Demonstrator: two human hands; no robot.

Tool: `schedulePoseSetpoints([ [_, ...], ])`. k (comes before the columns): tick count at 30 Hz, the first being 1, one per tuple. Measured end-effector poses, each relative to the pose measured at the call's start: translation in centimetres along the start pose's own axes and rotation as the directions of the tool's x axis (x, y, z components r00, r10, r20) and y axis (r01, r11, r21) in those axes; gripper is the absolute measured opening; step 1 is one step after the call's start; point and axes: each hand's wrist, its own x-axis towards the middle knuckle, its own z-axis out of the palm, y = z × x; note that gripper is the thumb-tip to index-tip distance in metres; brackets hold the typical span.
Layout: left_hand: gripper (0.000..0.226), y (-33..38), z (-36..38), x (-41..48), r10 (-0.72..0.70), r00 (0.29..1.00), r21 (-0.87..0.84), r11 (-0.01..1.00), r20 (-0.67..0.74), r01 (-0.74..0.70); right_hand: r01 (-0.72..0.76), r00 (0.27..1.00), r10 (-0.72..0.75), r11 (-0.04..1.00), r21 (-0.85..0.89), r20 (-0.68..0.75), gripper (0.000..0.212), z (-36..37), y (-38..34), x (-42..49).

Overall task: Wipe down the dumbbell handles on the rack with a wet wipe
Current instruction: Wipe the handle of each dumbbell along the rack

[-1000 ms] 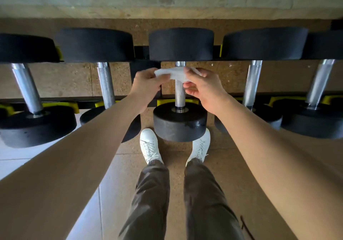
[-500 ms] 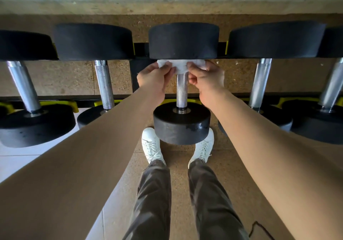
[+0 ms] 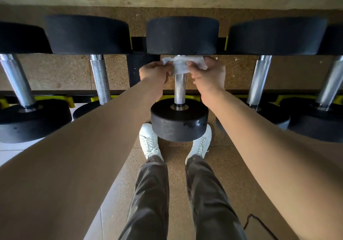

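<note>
Wet wipe (image 3: pixel 181 65) laid across far end of centre dumbbell handle (image 3: pixel 179 89), upper middle of frame, pinched either side by left grip (image 3: pixel 155 74) and right grip (image 3: pixel 210 74).

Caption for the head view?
Left hand and right hand pinch a white wet wipe on the middle knurled steel dumbbell handle.

The handle (image 3: pixel 179 89) is bright metal with a fine, rough knurl, and the weight heads (image 3: pixel 179 122) look like matt black rubber. The wet wipe (image 3: pixel 182 65) is thin white cloth-like paper, a little crumpled.
</note>
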Motion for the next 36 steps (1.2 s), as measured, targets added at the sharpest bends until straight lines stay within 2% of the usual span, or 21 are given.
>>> schedulePoseSetpoints([
  [5, 0.022, -1.0, -1.6, -0.5, 0.032, 0.994, 0.017, 0.999, 0.102, -0.033, -0.1, 0.994, 0.1, 0.995, -0.013, -0.038, 0.016, -0.6, 1.1, 0.3],
  [11, 0.033, -2.6, -3.1, 0.4, 0.011, 1.0, 0.195, 0.981, -0.017, -0.007, 0.025, 0.998, -0.015, 0.987, -0.156, 0.064, 0.021, -0.6, 1.0, -1.9],
  [16, 0.028, -2.7, -2.7, 0.0, 0.079, 0.989, 0.275, 0.955, 0.123, -0.11, -0.101, 0.995, 0.1, 0.988, -0.114, -0.017, 0.021, -2.4, 2.5, -1.3],
  [19, 0.021, -2.9, -3.8, 0.6, 0.103, 0.993, 0.325, 0.938, 0.06, -0.117, -0.08, 0.992, 0.092, 0.989, -0.127, 0.089, 0.018, -2.0, 2.0, -2.0],
  [22, 0.028, -3.4, -4.8, 1.2, 0.102, 0.995, 0.349, 0.932, -0.01, -0.093, -0.054, 0.981, 0.08, 0.988, -0.147, 0.174, 0.023, -1.6, 1.5, -2.6],
  [27, 0.016, -3.8, -4.3, 0.0, 0.154, 0.952, 0.409, 0.876, 0.263, -0.254, -0.176, 0.984, 0.179, 0.977, -0.123, 0.015, 0.013, -3.6, 2.5, -2.0],
  [28, 0.018, -3.9, -4.2, -0.1, 0.172, 0.952, 0.43, 0.861, 0.255, -0.271, -0.172, 0.984, 0.177, 0.973, -0.152, 0.019, 0.017, -3.8, 2.8, -2.1],
  [30, 0.013, -4.3, -4.5, 0.3, 0.174, 0.973, 0.448, 0.865, 0.151, -0.225, -0.108, 0.981, 0.142, 0.966, -0.236, 0.131, 0.021, -3.7, 3.1, -2.8],
  [32, 0.029, -4.7, -5.2, 0.9, 0.14, 0.989, 0.46, 0.875, 0.053, -0.149, -0.014, 0.965, 0.092, 0.954, -0.301, 0.246, 0.021, -3.5, 3.2, -3.5],
  [34, 0.039, -5.0, -5.5, 1.0, 0.125, 0.99, 0.5, 0.854, 0.067, -0.142, 0.043, 0.962, 0.056, 0.936, -0.351, 0.267, 0.021, -3.8, 3.4, -3.4],
  [36, 0.039, -5.0, -5.2, 0.6, 0.147, 0.978, 0.571, 0.795, 0.151, -0.207, 0.092, 0.962, 0.044, 0.876, -0.474, 0.269, 0.019, -4.6, 3.8, -2.8],
])
